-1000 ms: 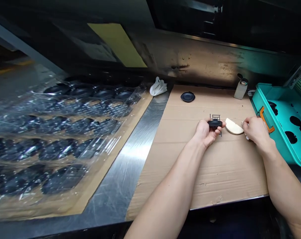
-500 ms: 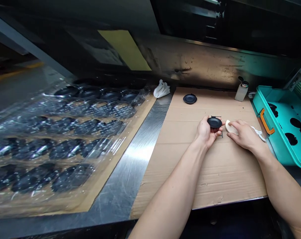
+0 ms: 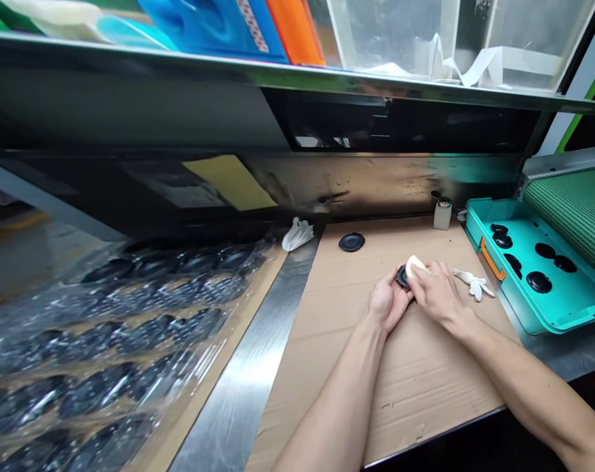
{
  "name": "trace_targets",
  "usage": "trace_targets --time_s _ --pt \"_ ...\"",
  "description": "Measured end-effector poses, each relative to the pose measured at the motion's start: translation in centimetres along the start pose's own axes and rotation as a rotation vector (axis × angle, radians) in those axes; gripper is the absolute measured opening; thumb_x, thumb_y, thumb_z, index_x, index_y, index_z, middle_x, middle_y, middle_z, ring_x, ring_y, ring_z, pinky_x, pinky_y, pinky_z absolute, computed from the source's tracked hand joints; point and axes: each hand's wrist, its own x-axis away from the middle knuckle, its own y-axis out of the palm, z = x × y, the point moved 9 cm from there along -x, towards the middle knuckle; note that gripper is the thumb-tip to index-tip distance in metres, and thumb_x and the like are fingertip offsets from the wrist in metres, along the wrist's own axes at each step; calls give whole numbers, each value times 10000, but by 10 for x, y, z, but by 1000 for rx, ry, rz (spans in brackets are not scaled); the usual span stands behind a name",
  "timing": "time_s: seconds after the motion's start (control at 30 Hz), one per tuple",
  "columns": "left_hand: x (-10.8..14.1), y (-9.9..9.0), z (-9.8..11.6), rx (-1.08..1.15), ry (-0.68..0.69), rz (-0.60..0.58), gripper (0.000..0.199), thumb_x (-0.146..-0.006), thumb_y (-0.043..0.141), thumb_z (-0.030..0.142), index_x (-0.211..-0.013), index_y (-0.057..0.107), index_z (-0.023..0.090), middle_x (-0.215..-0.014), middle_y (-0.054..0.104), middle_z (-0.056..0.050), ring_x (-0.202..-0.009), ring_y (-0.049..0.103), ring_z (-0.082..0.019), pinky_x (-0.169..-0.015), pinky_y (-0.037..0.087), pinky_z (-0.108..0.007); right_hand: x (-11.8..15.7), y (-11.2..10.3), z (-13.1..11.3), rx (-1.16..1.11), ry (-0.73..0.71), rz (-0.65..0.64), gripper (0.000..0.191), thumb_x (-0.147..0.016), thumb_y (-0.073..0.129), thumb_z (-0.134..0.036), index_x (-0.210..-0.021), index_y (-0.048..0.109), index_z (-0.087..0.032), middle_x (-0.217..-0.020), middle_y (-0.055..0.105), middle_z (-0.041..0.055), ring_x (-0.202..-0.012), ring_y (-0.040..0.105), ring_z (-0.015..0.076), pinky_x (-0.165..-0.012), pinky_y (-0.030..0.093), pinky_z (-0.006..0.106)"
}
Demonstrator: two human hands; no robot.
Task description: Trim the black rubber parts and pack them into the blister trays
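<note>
Two bare hands meet above the far half of a cardboard sheet (image 3: pixel 337 328). The left hand (image 3: pixel 388 303) grips a small black disc (image 3: pixel 402 276), partly hidden by the fingers. The right hand (image 3: pixel 438 293) is closed on a pale pad (image 3: pixel 414 263), which it holds against the disc. On the sheet, a black saucer (image 3: pixel 351 242) lies near the far left corner, a bottle (image 3: pixel 442 215) stands near the far right corner, and a white rag (image 3: pixel 476 285) lies toward the right edge. Right of the sheet is a teal bin (image 3: pixel 548 321) containing black pieces (image 3: pixel 539 282); left of it, clear plastic trays (image 3: pixel 204 364) hold dark round pieces.
</note>
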Motion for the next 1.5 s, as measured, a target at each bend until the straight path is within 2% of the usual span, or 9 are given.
trace_targets --time_s 0.1,0.2,0.4,0.57,0.8,1.0,1.17,1.3,1.5 --pt "-1 -2 0 -29 -8 17 228 -970 433 191 -1041 642 133 -1002 715 -116 -886 700 -195 -835 584 -348 -2 0 10 15 -59 -31 313 -985 522 -340 -1266 640 -268 -1157 605 109 -1026 509 251 -887 464 364" --pt "4 -1 8 -157 73 12 249 -936 518 220 -1149 614 135 -1080 714 -144 -896 703 -217 -782 586 -388 -2 -8 40 102 95 14 284 -992 493 -328 -1184 676 -225 -1099 613 139 -1013 513 272 -889 451 386" --pt "48 32 52 -791 716 19 700 -697 845 238 -1346 583 249 -1243 678 -101 -1236 567 -242 -1106 415 -372 2 -20 56 157 104 49 328 -959 554 -424 -1203 662 -233 -1235 587 161 -1130 482 321 -928 434 435" --pt "69 47 57 -924 935 35 770 -736 813 245 -1431 481 243 -1214 685 -120 -1248 560 -271 -1151 377 -412 4 -43 72 301 209 79 395 -939 551 -405 -1281 621 -220 -1331 552 190 -1173 473 384 -907 430 518" --pt "82 47 63 -881 1159 82 972 -772 766 181 -1565 206 228 -1427 565 -158 -1330 543 -253 -1131 426 -376 11 -46 107 367 384 -128 361 -902 533 -305 -1239 614 -203 -1133 638 193 -1015 607 337 -738 470 396" --pt "90 50 62 -937 1424 36 1023 -783 731 141 -1594 112 217 -1484 491 -203 -1376 503 -276 -1090 485 -407 12 -24 122 356 437 -370 393 -934 503 -309 -1313 535 -209 -1193 628 158 -1079 610 306 -792 466 364" --pt "97 56 59 -980 1514 -15 1013 -804 706 107 -1599 93 242 -1501 463 -214 -1378 500 -281 -1074 502 -424 6 -30 121 409 440 -241 351 -928 389 -80 -1240 531 -159 -1142 615 159 -1048 611 280 -772 427 330" --pt "99 58 57 -1015 1553 -42 1013 -805 708 103 -1594 95 268 -1511 450 -207 -1390 487 -288 -1074 502 -443 2 -36 112 421 408 -93 288 -978 355 -107 -1213 512 -164 -1151 594 142 -1043 594 256 -752 397 314" --pt "98 54 58 -1008 1561 -16 985 -809 715 126 -1581 122 281 -1530 431 -200 -1409 461 -297 -1065 506 -453 2 -26 120 403 429 -118 226 -1039 350 -239 -1145 527 -145 -1125 611 148 -990 606 242 -711 369 318"
